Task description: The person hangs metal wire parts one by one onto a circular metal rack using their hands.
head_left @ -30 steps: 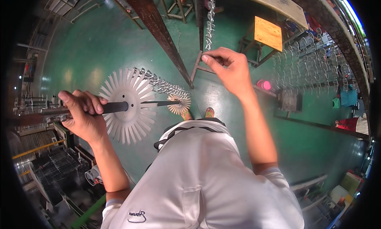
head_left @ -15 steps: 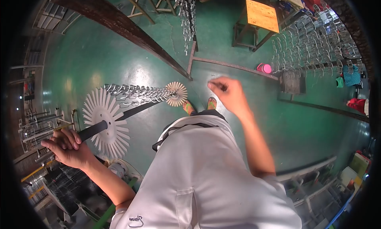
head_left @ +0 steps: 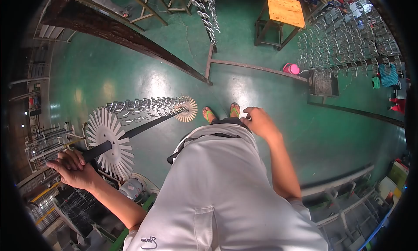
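Note:
My left hand [head_left: 72,167] is closed round the end of a dark round bar [head_left: 96,152], its thumb lying along the outer side. A pale disc with many radial slots [head_left: 111,142] sits on this bar near the hand. At the bar's far end is a similar slotted disc [head_left: 186,109]. Rows of shiny curved metal pieces [head_left: 148,104] are strung between the two discs. My right hand [head_left: 262,122] hangs beside my waist, fingers loosely bent and a little apart, with nothing visible in it.
A wooden-topped stool [head_left: 285,11] stands ahead, near a pink container [head_left: 291,68] on the floor. Many metal hooks [head_left: 348,42] hang at the right. A rusty beam [head_left: 130,40] crosses the upper left, and a floor-level bar [head_left: 257,69] runs ahead of my feet.
My right hand has dropped back towards my waist and its fingers have loosened. The left hand keeps its hold on the bar, which has shifted slightly left in view.

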`<state>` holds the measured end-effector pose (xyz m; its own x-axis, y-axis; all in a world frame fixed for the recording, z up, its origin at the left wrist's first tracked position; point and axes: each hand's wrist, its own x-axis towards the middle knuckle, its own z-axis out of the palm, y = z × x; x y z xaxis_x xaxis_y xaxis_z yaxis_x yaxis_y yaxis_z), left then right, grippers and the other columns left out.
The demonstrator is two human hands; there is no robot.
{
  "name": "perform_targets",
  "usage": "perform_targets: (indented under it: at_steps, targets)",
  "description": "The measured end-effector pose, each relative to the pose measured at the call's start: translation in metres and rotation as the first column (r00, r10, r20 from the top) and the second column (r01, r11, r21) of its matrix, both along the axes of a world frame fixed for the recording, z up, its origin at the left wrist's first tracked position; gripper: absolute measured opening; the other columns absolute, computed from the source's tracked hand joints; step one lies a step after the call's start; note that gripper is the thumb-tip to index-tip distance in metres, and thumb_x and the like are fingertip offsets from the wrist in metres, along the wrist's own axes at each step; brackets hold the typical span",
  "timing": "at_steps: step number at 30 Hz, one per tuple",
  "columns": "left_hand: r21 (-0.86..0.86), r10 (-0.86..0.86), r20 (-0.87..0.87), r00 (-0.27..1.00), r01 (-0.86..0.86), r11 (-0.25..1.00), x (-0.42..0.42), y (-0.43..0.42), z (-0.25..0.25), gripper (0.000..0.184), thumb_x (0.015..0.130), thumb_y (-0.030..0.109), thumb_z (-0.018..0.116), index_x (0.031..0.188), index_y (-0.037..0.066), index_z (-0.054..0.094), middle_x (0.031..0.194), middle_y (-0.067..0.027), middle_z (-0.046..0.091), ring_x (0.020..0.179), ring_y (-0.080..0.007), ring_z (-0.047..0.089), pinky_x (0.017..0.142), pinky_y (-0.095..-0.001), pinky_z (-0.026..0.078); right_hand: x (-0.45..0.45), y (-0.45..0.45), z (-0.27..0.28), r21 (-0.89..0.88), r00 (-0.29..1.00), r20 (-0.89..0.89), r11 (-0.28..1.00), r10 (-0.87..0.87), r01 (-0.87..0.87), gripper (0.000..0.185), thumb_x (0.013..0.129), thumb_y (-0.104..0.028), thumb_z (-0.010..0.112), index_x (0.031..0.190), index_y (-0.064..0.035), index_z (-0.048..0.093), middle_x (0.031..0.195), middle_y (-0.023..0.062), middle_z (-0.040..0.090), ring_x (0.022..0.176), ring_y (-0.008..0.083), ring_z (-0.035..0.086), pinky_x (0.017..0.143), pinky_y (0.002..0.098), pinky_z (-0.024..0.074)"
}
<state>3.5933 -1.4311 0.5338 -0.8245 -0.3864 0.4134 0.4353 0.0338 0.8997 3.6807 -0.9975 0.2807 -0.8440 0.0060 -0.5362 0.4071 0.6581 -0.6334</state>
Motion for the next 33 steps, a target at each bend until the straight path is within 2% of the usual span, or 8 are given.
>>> perform_targets:
  at_steps: [11,14,16,20,23,25,26,33]
  targets:
    - [-0.032,0.111,-0.021,0.994,-0.111,0.993,0.001,-0.001,-0.012,0.052,0.107,0.038,0.051,0.065,0.013,0.034,0.058,0.0020,0.029,0.043,-0.0078,0.026,0.038,-0.0240,0.027,-0.025,0.031,0.005,0.024,0.998,0.032,0.998,0.051,-0.052,0.036,0.091,-0.024,0.068,0.115,0.0034,0.069,0.107,0.0284,0.069,0.103,0.0414,0.067,0.088,0.0463,0.0531]
    - [-0.023,0.131,-0.042,0.991,-0.132,0.991,-0.003,0.024,-0.026,0.050,0.107,0.033,0.052,0.065,0.012,0.034,0.056,0.0025,0.031,0.041,-0.0063,0.027,0.036,-0.0229,0.025,-0.071,0.039,0.022,-0.119,0.942,-0.323,0.992,-0.085,0.048,0.035,0.090,-0.022,0.071,0.114,0.0032,0.069,0.102,0.0233,0.071,0.092,0.0360,0.069,0.081,0.0427,0.0541]
    - [-0.032,0.133,-0.049,0.990,-0.135,0.990,-0.007,0.035,-0.035,0.049,0.107,0.031,0.052,0.066,0.012,0.035,0.054,0.0024,0.032,0.041,-0.0052,0.029,0.035,-0.0222,0.025,-0.114,0.034,0.058,-0.228,0.830,-0.510,0.966,-0.226,0.124,0.032,0.091,-0.020,0.073,0.115,0.0005,0.071,0.094,0.0154,0.071,0.081,0.0229,0.067,0.074,0.0339,0.0532]
    - [-0.025,0.092,-0.079,0.993,-0.094,0.995,-0.006,0.041,-0.042,0.047,0.107,0.029,0.053,0.067,0.011,0.038,0.054,0.0029,0.034,0.041,-0.0044,0.030,0.035,-0.0226,0.026,-0.191,0.024,0.138,-0.359,0.366,-0.860,0.931,-0.355,0.060,0.029,0.090,-0.018,0.073,0.112,0.0006,0.071,0.093,0.0166,0.070,0.079,0.0281,0.067,0.072,0.0374,0.0525]
    - [0.007,0.100,-0.064,0.993,-0.100,0.995,-0.004,0.039,-0.042,0.046,0.107,0.029,0.053,0.067,0.010,0.039,0.053,0.0033,0.033,0.041,-0.0043,0.029,0.035,-0.0226,0.026,-0.233,0.019,0.197,0.147,-0.155,-0.967,0.941,0.202,0.304,0.028,0.091,-0.020,0.074,0.111,-0.0011,0.072,0.093,0.0150,0.072,0.083,0.0241,0.069,0.075,0.0350,0.0539]
    - [0.012,0.099,-0.072,0.992,-0.099,0.995,-0.003,0.039,-0.042,0.046,0.107,0.029,0.053,0.067,0.010,0.040,0.053,0.0036,0.033,0.040,-0.0041,0.029,0.035,-0.0227,0.026,-0.248,0.002,0.230,-0.377,0.069,-0.926,0.921,-0.372,-0.098,0.030,0.091,-0.022,0.074,0.113,-0.0016,0.073,0.093,0.0128,0.073,0.085,0.0195,0.070,0.077,0.0329,0.0548]
    - [0.013,0.102,-0.071,0.992,-0.101,0.995,-0.002,0.039,-0.043,0.046,0.107,0.029,0.053,0.067,0.010,0.040,0.052,0.0036,0.033,0.040,-0.0041,0.029,0.035,-0.0227,0.026,-0.254,-0.004,0.240,-0.460,0.120,-0.887,0.871,-0.445,-0.172,0.031,0.091,-0.023,0.073,0.113,-0.0008,0.073,0.093,0.0107,0.074,0.084,0.0167,0.070,0.076,0.0316,0.0550]
    - [0.025,0.127,-0.046,0.991,-0.126,0.992,0.001,0.041,-0.041,0.050,0.108,0.028,0.051,0.064,0.012,0.036,0.052,0.0026,0.033,0.039,-0.0050,0.029,0.034,-0.0227,0.023,-0.307,-0.008,0.262,-0.374,0.045,-0.926,0.890,-0.376,-0.262,0.021,0.087,-0.015,0.076,0.099,0.0019,0.077,0.085,0.0089,0.072,0.081,0.0141,0.066,0.075,0.0299,0.0519]
